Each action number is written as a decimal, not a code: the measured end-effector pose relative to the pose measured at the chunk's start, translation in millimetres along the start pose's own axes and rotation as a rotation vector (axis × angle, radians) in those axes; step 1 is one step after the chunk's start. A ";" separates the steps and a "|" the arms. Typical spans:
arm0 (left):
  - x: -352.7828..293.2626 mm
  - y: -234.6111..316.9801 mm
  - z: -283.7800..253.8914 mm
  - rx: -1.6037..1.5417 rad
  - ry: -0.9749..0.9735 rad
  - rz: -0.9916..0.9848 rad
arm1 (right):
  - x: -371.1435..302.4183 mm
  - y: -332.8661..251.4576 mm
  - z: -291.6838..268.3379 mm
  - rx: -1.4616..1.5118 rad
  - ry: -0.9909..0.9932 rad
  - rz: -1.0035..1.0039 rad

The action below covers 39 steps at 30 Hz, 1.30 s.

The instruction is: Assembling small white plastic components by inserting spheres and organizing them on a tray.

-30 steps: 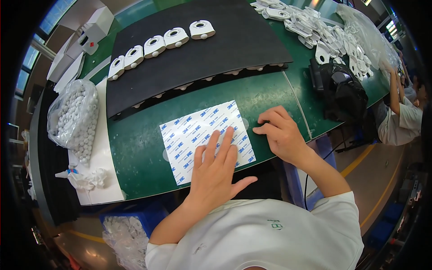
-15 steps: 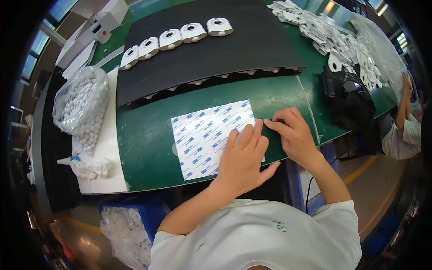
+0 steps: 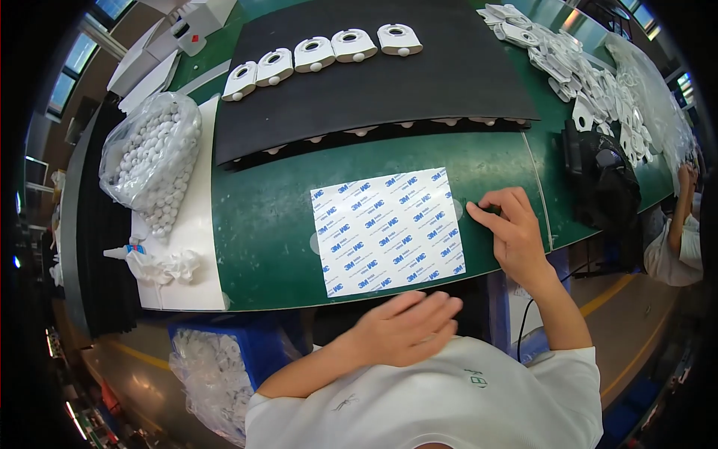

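Note:
A square white sheet of backing paper with blue print (image 3: 389, 232) lies flat on the green table. My left hand (image 3: 410, 329) is off the sheet, below the table's front edge, its fingers stretched out and holding nothing. Just beyond the sheet's right edge, my right hand (image 3: 516, 236) has thumb and forefinger brought together in a pinch, with the other fingers curled. Whatever may be between those fingertips is too small to make out. Pale round shapes show beside the sheet's left and right edges.
A black board (image 3: 374, 90) bears several white housings (image 3: 314, 54) in a row. To the left are a bag of white balls (image 3: 153, 161), a glue bottle (image 3: 123, 252) and crumpled tissue (image 3: 168, 266). White parts (image 3: 568, 67) and a black bag (image 3: 602, 176) lie right; another person (image 3: 673, 239) sits beyond.
My left hand has lifted off the sheet and drawn back toward my body, uncovering its lower right part. My right hand stays pinched near the sheet's right edge. The view has shifted slightly.

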State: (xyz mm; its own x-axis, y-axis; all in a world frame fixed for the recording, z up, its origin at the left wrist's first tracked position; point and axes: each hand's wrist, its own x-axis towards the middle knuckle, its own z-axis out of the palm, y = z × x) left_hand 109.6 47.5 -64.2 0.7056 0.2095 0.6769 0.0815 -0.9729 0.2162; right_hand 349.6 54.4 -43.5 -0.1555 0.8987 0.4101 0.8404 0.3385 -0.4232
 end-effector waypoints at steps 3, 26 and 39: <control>-17.3 -18.0 -31.5 0.108 0.023 -0.167 | -7.4 9.2 -0.8 0.023 0.020 -0.015; -47.7 -54.9 -77.9 0.363 0.166 -0.629 | -7.3 6.0 -3.3 0.098 0.007 0.020; -45.0 -57.1 -75.2 0.395 0.250 -0.481 | -9.0 11.2 -8.8 0.339 0.084 -0.147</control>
State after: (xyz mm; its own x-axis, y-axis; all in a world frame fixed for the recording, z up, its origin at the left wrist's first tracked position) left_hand 20.3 101.0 -54.2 0.3461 0.5986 0.7224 0.6312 -0.7183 0.2927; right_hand 365.0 47.6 -44.8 -0.2065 0.8124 0.5453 0.5907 0.5478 -0.5924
